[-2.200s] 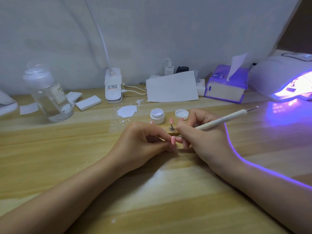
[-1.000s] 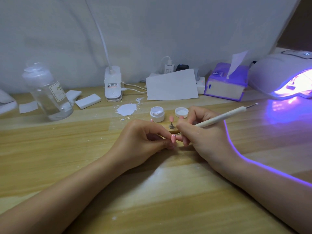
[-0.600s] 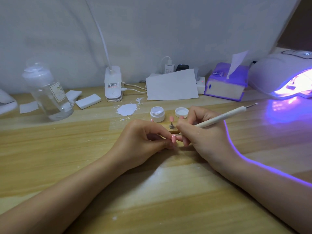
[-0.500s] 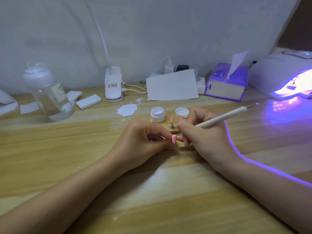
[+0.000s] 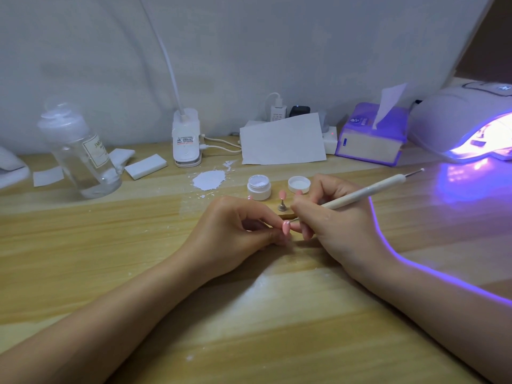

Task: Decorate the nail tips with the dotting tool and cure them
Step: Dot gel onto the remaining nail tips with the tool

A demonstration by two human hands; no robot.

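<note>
Your bench (image 5: 83, 259) is wide and made of pale wood, and both your arms lie on it. Far off on your right the curing lamp (image 5: 457, 120) glows purple. Nothing big stands between it and your hands, so I think the way there is free.

Your left hand (image 5: 232, 239) is curled, and its fingers (image 5: 266, 217) pinch a small pink nail tip (image 5: 286, 228) in the middle of the bench. The tip stands nearly up, with its painted face toward you. Your right hand (image 5: 332, 228) holds the dotting tool (image 5: 360, 193) like a pen, fingers wrapped round it. The tool's long stick slants up and away to your right. Its low end touches the top of the pink tip, just to the right of your left fingers. So the next dot is a tiny move, down and to the left, and your right hand is the one to do it.

Just behind your hands another pink tip (image 5: 282, 194) stands on a little stand (image 5: 282, 207). Keep your knuckles off it. Beside it are an open white jar (image 5: 259, 187) and its lid (image 5: 299, 184). Further back are a blob of white stuff (image 5: 209, 180), a sheet of paper (image 5: 282, 139), a tissue box (image 5: 371, 139) and a clear bottle (image 5: 80, 151) on your left
</note>
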